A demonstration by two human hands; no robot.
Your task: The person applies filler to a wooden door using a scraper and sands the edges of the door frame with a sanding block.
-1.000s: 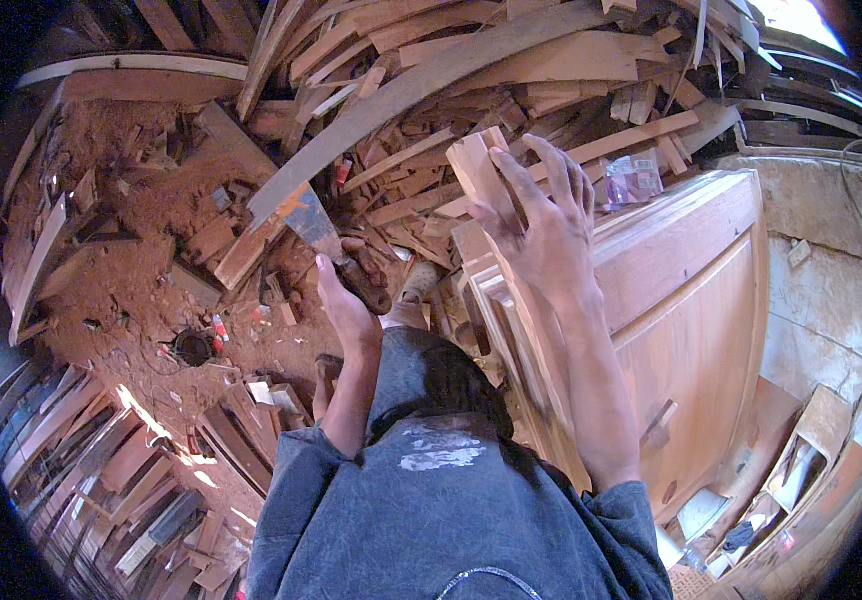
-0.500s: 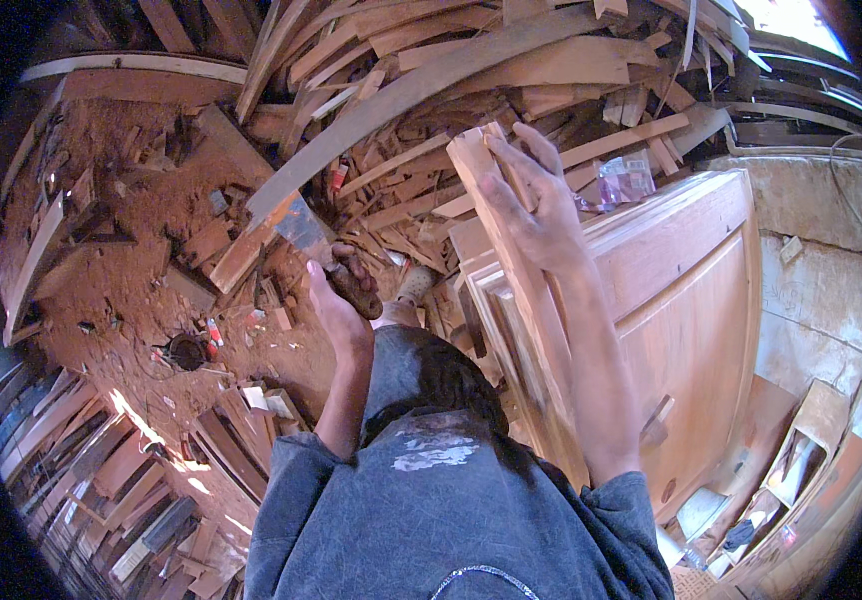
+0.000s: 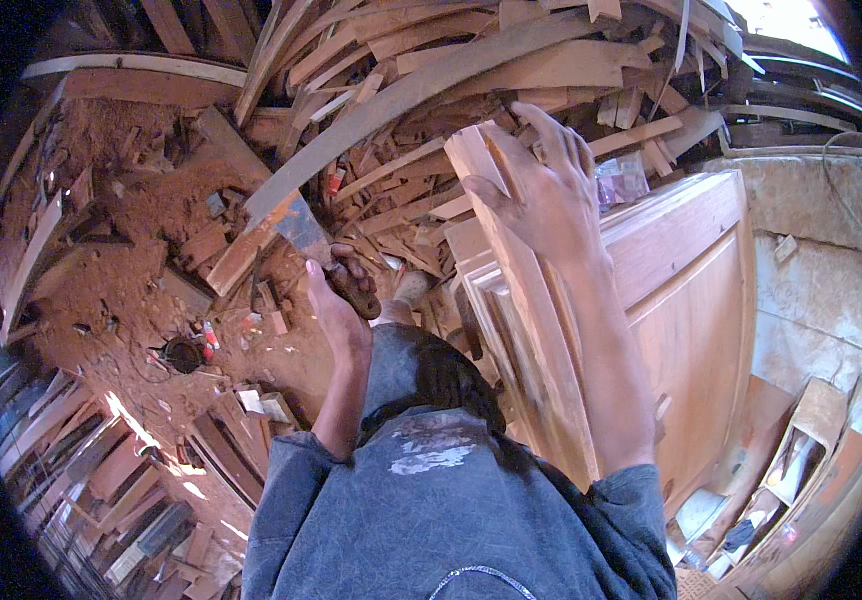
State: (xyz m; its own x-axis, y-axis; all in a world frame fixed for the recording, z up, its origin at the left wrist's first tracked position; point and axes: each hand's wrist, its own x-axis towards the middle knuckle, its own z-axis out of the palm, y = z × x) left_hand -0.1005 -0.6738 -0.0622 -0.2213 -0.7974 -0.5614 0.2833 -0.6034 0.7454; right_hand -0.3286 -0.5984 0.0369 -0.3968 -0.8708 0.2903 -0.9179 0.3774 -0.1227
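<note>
My left hand point(image 3: 336, 315) is closed around the dark handle of a putty knife point(image 3: 303, 228). Its wide, stained blade points up and to the left, away from my body. My right hand point(image 3: 553, 190) lies over the top edge of a standing wooden door point(image 3: 518, 270), near its far end. Its fingers are stretched out and apart, the thumb on the left side of the edge. A second panelled wooden door point(image 3: 696, 340) stands just to the right, partly behind my right forearm.
A clear plastic packet point(image 3: 623, 182) lies beyond the right door's top. Heaped wood offcuts point(image 3: 551, 65) fill the far side, with a long curved board point(image 3: 401, 95) across them. Sawdust point(image 3: 121, 310) covers the floor at left. More stacked boards point(image 3: 131, 480) lie at near left.
My right hand has shifted slightly, its fingers spreading more to the right of the door edge. My left hand and the putty knife have stayed almost in place.
</note>
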